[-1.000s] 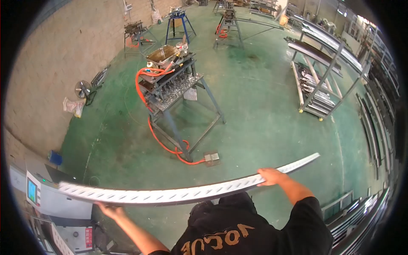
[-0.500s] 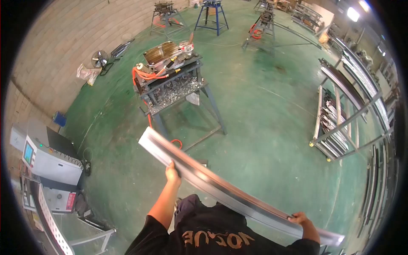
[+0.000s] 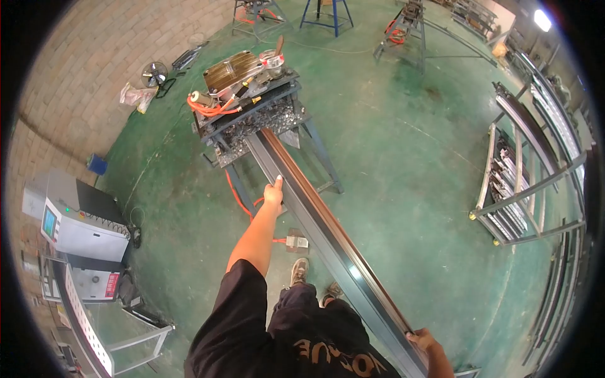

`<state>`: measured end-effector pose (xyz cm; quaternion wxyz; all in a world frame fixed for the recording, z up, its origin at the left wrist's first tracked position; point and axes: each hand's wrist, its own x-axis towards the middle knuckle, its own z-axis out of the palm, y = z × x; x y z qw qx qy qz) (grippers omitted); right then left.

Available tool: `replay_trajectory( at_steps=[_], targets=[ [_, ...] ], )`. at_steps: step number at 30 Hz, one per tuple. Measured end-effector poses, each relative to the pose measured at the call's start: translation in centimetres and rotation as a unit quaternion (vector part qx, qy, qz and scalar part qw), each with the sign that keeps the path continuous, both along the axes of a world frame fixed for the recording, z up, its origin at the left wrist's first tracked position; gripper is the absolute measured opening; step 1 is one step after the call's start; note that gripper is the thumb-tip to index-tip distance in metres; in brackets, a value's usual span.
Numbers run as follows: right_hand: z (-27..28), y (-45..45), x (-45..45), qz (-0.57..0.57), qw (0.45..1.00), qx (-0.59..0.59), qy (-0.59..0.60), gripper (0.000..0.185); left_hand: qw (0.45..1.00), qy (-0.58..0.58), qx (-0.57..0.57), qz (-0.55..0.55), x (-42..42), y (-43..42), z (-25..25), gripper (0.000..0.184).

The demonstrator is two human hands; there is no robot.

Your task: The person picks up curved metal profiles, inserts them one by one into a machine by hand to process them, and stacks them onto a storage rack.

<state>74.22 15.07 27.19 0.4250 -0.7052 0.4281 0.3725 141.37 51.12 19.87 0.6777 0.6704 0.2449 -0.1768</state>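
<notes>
A long metal profile (image 3: 333, 244), grey with a brown strip along one side, slants across in front of me. My left hand (image 3: 273, 192) grips its left edge toward the far end, thumb on top. Lower right, my right hand (image 3: 421, 340) is closed around the opposite edge near my body. The far end overlaps in view the scrap-strewn shelf (image 3: 236, 140) of a machine stand; whether it touches is unclear. On that stand sits a press tool with a brown ridged top plate (image 3: 233, 70), orange hoses (image 3: 214, 109) and a small tub (image 3: 271, 60).
A foot pedal (image 3: 297, 242) lies on the green floor before my shoes. To the right stands a rack (image 3: 529, 189) loaded with profiles. A grey cabinet with a screen (image 3: 88, 233) and a perforated rail (image 3: 79, 315) are at left. More stands (image 3: 403, 34) are farther back.
The profile has swung to point more steeply forward, its far end moving up to the machine stand. My left hand reached forward; my right moved left and slightly down.
</notes>
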Motion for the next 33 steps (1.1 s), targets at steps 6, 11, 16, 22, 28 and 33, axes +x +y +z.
replay_trajectory(
  at_steps=[6,11,16,22,28,33],
  targets=[
    [0.1,3.2,2.3,0.025,0.999,-0.028,-0.012,0.069,0.999,-0.010,0.011,-0.029,4.5,1.5,-3.7,0.088],
    [0.6,5.4,4.0,-0.022,1.000,-0.001,-0.001,0.065,0.999,0.002,0.004,-0.054,5.9,2.2,-2.3,0.089],
    [-0.6,7.2,3.6,-0.046,0.998,-0.032,-0.031,0.063,0.997,0.000,-0.032,-0.066,6.9,2.9,-5.3,0.090],
    [-5.2,7.2,2.4,-0.016,0.995,-0.027,-0.091,0.070,1.000,0.013,-0.026,0.009,0.4,1.6,-6.1,0.086],
    [-3.5,6.7,4.9,0.022,0.999,-0.032,-0.029,0.067,0.997,-0.008,-0.069,0.028,-18.0,-3.7,-5.1,0.068],
    [-2.1,6.6,8.2,0.017,0.999,-0.033,-0.022,0.068,0.996,0.012,-0.025,0.081,-15.5,-4.6,-4.2,0.073]
  ],
)
